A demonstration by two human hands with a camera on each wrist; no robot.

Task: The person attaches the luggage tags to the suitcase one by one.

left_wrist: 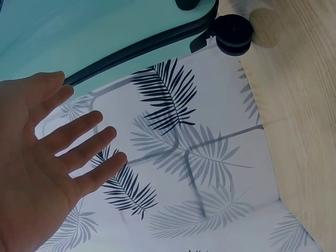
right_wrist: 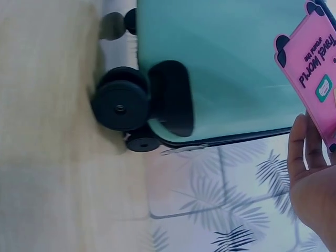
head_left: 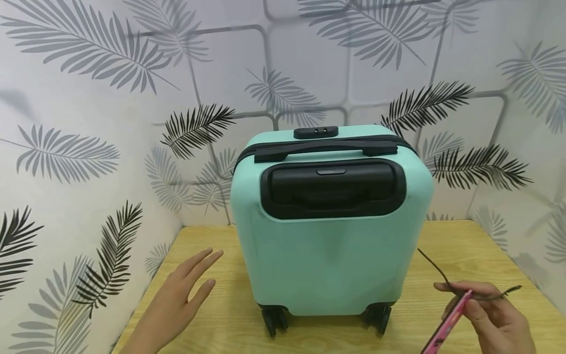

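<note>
A mint-green suitcase (head_left: 331, 265) stands upright on its black wheels, its black top handle (head_left: 327, 146) and telescopic handle recess facing me. My right hand (head_left: 501, 317) is to the right of it, pinching a pink luggage tag (head_left: 447, 324) between thumb and fingers. A thin dark strap (head_left: 433, 264) sticks out from the tag on both sides. Lettering reading "Travel around the World" shows on the tag (right_wrist: 317, 68) in the right wrist view. My left hand (head_left: 174, 297) hovers at the left of the suitcase with fingers spread, holding nothing and apart from it.
Beneath the suitcase is a yellowish wood-grain table (head_left: 212, 319). Walls with a grey and black leaf pattern (head_left: 199, 128) rise behind and at both sides. A black combination lock (head_left: 316, 132) sits on the suitcase's top.
</note>
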